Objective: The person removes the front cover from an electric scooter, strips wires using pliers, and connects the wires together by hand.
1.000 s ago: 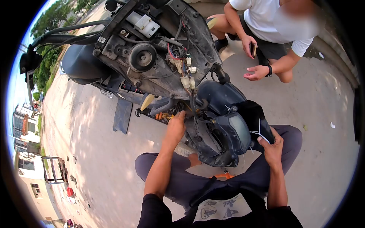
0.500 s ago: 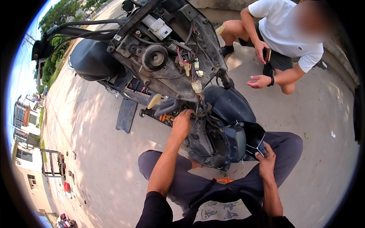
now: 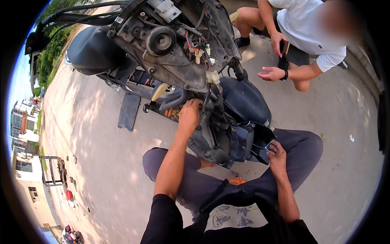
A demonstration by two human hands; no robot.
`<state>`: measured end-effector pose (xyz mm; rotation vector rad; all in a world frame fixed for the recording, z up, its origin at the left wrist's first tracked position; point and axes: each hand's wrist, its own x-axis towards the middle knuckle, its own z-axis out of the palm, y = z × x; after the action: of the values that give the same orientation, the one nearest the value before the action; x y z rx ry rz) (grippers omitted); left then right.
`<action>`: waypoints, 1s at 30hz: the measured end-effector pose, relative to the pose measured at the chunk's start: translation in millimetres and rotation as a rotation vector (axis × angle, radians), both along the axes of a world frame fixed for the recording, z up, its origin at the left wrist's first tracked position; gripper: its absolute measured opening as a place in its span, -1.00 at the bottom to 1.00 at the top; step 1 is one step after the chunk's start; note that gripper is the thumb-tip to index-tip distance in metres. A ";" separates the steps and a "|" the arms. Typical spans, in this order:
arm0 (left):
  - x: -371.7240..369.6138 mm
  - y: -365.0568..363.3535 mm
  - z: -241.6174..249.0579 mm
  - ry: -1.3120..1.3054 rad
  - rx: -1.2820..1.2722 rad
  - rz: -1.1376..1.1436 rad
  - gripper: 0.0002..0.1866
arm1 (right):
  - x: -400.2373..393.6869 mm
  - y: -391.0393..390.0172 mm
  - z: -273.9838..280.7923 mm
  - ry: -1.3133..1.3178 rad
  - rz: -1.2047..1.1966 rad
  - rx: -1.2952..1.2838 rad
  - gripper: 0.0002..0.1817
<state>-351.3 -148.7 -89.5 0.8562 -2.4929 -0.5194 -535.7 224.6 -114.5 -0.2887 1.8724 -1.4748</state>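
A partly stripped scooter stands before me, its front body frame point(image 3: 134, 53) exposed with a round black horn point(image 3: 161, 41) and loose wires ending in white connectors point(image 3: 212, 77). My left hand point(image 3: 189, 116) reaches in below these wires, beside orange cables point(image 3: 171, 113). Its fingers are curled, and whatever they grip is hidden. Over my right knee, my right hand point(image 3: 278, 156) is closed on the edge of a black plastic panel point(image 3: 262, 134), where a thin white line shows. This panel adjoins a dark housing point(image 3: 243, 142) near the black front fender point(image 3: 243, 99).
At right, a person in a white shirt point(image 3: 302, 28) crouches, holding a phone point(image 3: 285, 47). A dark flat panel point(image 3: 129, 112) lies on the concrete left of the scooter. Something orange point(image 3: 237, 180) is between my legs. A metal frame point(image 3: 53, 171) and scattered items are at far left.
The view has shifted a little. My left hand has gone deeper under the wires, its fingers now less visible. My right hand keeps the panel, which sits slightly further left and higher in view.
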 end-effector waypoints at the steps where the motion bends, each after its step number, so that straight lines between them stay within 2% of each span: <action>1: -1.0 -1.1 0.4 0.000 -0.008 -0.002 -0.74 | -0.2 -0.7 -0.2 -0.018 0.006 0.001 -0.35; 3: -1.5 -2.9 -2.9 0.006 -0.026 0.005 -0.73 | 3.1 -4.7 1.9 -0.055 0.024 0.001 -0.37; 6: -0.6 -6.4 -7.5 0.001 -0.049 0.023 -0.72 | 8.1 -8.6 4.2 0.032 0.101 0.100 -0.39; 9: 2.7 -10.6 -10.3 0.001 -0.068 0.046 -0.70 | 4.5 -7.0 -11.5 0.043 0.263 0.252 -0.41; 11: 5.5 -12.8 -9.9 -0.002 -0.071 0.044 -0.70 | 8.1 -7.9 -19.6 0.111 0.310 0.266 -0.34; 15: 10.3 -6.3 -1.2 -0.015 -0.032 0.082 -0.73 | 19.1 -15.5 -2.7 0.239 0.203 0.113 -0.22; 18: 21.6 3.9 9.7 0.015 -0.053 0.115 -0.75 | 18.0 -22.4 41.9 0.210 0.211 0.163 -0.21; 21: 31.1 20.8 35.4 0.077 -0.028 0.168 -0.77 | 8.8 -32.2 59.8 0.422 0.125 0.079 -0.28; 22: 34.5 25.4 42.5 0.106 -0.012 0.175 -0.79 | 8.7 -42.6 89.1 0.458 0.112 0.065 -0.42; 25: 41.0 42.8 65.4 0.195 0.051 0.198 -0.84 | -4.9 -72.8 110.2 0.439 0.161 -0.196 -0.48; 26: 40.2 51.2 76.9 0.233 0.074 0.205 -0.86 | -3.3 -87.6 121.2 0.444 0.143 -0.292 -0.63; 30: 39.0 59.4 81.5 0.405 0.109 0.231 -0.88 | -12.0 -144.1 164.7 0.575 0.351 -0.358 -0.80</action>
<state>-312.3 -89.3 -7.9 0.9577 -1.9865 -0.6771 -547.7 80.5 50.2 -1.2579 1.8268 -1.5703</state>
